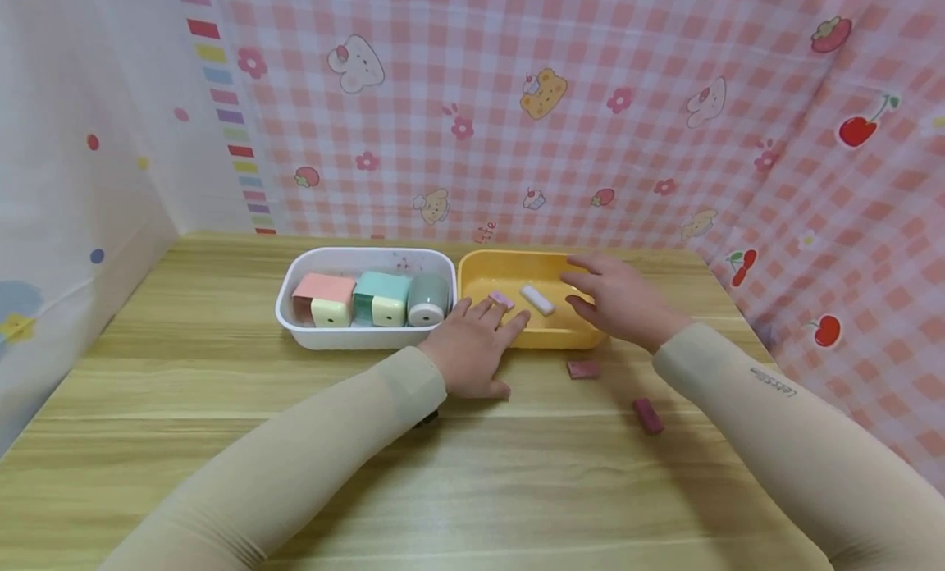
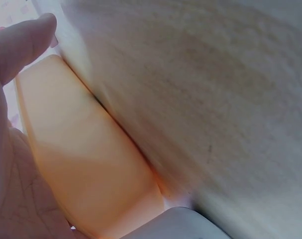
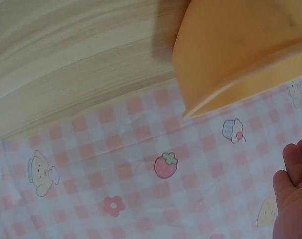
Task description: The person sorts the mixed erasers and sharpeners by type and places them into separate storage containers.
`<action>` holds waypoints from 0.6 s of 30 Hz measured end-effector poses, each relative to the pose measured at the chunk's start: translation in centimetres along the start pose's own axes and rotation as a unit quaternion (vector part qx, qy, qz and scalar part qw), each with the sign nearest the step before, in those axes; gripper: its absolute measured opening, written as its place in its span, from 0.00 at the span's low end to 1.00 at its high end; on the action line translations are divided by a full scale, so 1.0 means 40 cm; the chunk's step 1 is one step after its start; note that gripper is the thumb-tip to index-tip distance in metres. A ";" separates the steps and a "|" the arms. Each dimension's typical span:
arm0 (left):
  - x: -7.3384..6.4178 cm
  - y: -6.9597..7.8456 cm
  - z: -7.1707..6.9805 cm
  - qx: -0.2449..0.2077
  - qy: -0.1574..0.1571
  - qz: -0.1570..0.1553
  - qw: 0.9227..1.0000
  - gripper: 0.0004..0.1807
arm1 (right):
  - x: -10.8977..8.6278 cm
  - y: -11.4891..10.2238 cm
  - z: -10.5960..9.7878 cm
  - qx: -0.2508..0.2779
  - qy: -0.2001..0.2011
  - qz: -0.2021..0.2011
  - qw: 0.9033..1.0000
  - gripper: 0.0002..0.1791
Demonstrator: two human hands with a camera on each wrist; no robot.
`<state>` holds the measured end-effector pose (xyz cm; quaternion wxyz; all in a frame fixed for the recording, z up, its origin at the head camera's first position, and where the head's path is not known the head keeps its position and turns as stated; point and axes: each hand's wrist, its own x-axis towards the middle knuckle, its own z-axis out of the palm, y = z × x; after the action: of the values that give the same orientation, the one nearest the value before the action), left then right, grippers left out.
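Note:
My left hand (image 1: 472,349) spreads its fingers over the front rim of a yellow bin (image 1: 568,339), near its left end; no object shows in its grasp. In the left wrist view, the bin's wall (image 2: 91,149) stands close beside the palm and thumb. Over the bin's right end is my right hand (image 1: 620,300), fingers apart and slightly bent, holding nothing visible. Inside the bin lie a white bar-shaped block (image 1: 537,299) and a small lilac block (image 1: 501,299), which is partly behind the left fingers. The right wrist view catches only some fingertips (image 3: 295,174) beside the bin.
A white bin (image 1: 295,329) adjoins on the left, holding a pink-and-cream sharpener-like box (image 1: 325,300), a teal-and-cream one (image 1: 382,299) and a grey rounded one (image 1: 428,296). Two dark pink blocks (image 1: 583,369) lie on the wooden table (image 1: 517,489). A dark object (image 1: 428,419) is mostly behind the left forearm.

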<state>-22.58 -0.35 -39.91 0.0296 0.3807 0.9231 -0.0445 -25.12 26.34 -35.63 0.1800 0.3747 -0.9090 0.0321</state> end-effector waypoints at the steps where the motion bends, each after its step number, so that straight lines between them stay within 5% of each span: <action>1: 0.002 0.000 0.002 0.002 0.001 -0.001 1.000 0.61 | -0.010 -0.001 -0.005 0.001 0.006 0.000 1.000 0.20; 13: -0.006 0.005 -0.006 0.006 0.003 0.000 1.000 0.61 | -0.130 -0.022 -0.057 0.008 0.093 -0.025 0.995 0.16; 18: -0.007 0.004 -0.008 0.003 0.001 0.002 1.000 0.61 | -0.189 -0.026 -0.066 0.011 0.098 -0.023 0.995 0.18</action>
<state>-22.26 -0.39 -39.55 0.0278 0.3824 0.9224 -0.0475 -18.66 31.17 -35.90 0.2652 0.3923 -0.8776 0.0745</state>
